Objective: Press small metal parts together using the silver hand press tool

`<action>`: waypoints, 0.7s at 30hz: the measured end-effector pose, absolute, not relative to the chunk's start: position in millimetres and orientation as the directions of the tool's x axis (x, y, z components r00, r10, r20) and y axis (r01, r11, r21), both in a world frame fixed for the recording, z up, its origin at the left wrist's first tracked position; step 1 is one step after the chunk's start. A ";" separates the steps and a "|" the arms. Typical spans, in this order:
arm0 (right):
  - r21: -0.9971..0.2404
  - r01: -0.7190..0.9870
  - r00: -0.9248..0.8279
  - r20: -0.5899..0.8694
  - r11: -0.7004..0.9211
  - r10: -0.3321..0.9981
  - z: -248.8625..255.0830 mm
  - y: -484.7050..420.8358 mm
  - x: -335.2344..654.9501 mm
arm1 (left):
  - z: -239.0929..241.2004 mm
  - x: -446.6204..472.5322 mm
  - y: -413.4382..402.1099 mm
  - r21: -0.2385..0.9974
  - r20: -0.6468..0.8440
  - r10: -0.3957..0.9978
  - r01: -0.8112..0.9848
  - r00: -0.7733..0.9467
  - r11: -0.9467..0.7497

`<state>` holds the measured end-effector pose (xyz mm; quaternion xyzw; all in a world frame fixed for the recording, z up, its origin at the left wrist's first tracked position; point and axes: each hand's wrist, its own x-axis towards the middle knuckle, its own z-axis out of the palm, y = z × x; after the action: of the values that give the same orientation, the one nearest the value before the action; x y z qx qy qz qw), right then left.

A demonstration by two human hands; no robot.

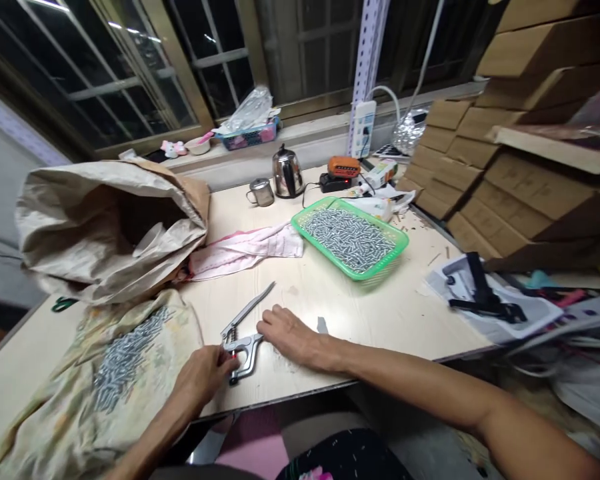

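A small metal hand press point(243, 333) with a long lever stands near the front edge of the light wooden table point(360, 313). My left hand point(205, 375) is curled at the base of the press, fingers pinched at its jaw; what they pinch is too small to name. My right hand point(289, 333) rests palm down on the table just right of the press, fingers pointing left and touching its frame. A cloth point(95, 380) with a pile of small grey metal parts point(123, 357) lies to the left of my left hand.
A green basket point(350, 239) of grey metal parts sits mid-table. A large crumpled paper sack point(110, 227) lies at left, pink-white cloth point(245, 250) beside it. A kettle point(287, 173) and cup point(262, 192) stand at the back. Cardboard boxes point(505, 147) stack at right, black tools point(485, 297) below.
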<state>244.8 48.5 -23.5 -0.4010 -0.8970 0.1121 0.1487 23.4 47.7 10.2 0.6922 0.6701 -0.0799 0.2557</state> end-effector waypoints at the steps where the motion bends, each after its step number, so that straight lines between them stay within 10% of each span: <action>1: -0.320 0.685 -0.633 0.183 0.655 0.752 -22.3 46.8 244.0 | 9.6 22.0 49.1 0.232 -0.488 0.868 0.972 0.090 0.029; 12: -0.347 0.755 -0.550 0.128 0.557 0.825 -22.3 37.8 232.1 | 27.6 18.6 46.8 -0.215 -0.495 0.868 0.961 0.047 -0.175; 17: -0.364 0.779 -0.500 0.133 0.511 0.856 -21.5 42.4 232.8 | 60.3 27.6 65.0 0.036 -0.461 0.872 0.985 0.166 -0.169; 21: -0.339 0.797 -0.495 0.107 0.500 0.862 -25.1 45.5 228.6 | 118.8 117.7 95.0 0.354 -0.073 0.941 0.891 0.329 -0.284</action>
<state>228.6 45.5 -25.1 -0.4846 -0.8559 0.1231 0.1324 117.7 95.0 118.8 0.7978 0.5742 0.0749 0.1678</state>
